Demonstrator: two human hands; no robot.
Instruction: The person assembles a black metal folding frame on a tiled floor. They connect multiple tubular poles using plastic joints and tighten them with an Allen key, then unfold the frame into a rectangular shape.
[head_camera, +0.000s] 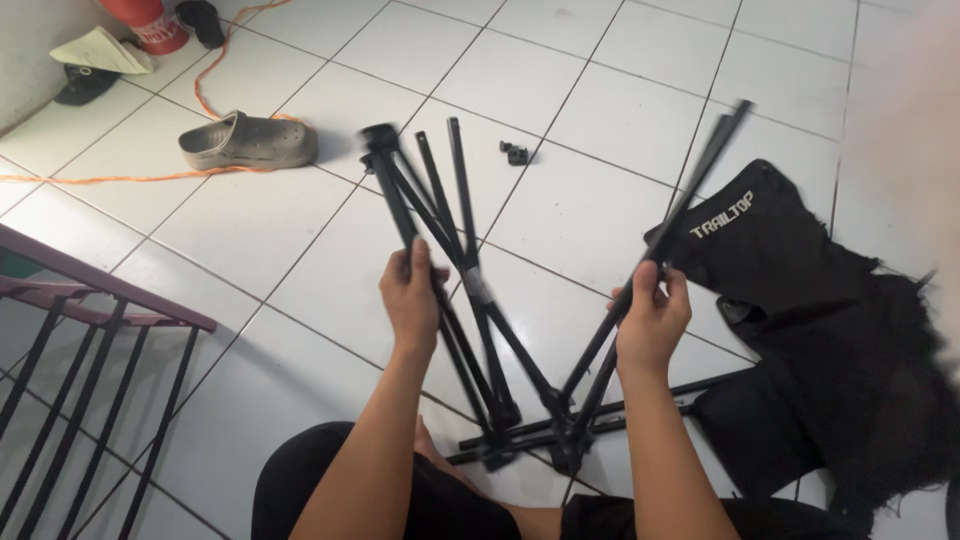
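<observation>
A black folding frame of thin metal rods stands over the white tiled floor in front of me, joined near my knees. My left hand grips a rod of the left bundle, whose top ends in a black hub. My right hand grips a rod on the right that slants up and to the right; that rod is blurred. The two bundles spread apart like a V. More rods lie flat on the floor below my right hand.
A black fabric seat and bag lie on the floor at right. A small black piece sits on a tile beyond the frame. A grey clog, an orange cord and a dark red railing are at left.
</observation>
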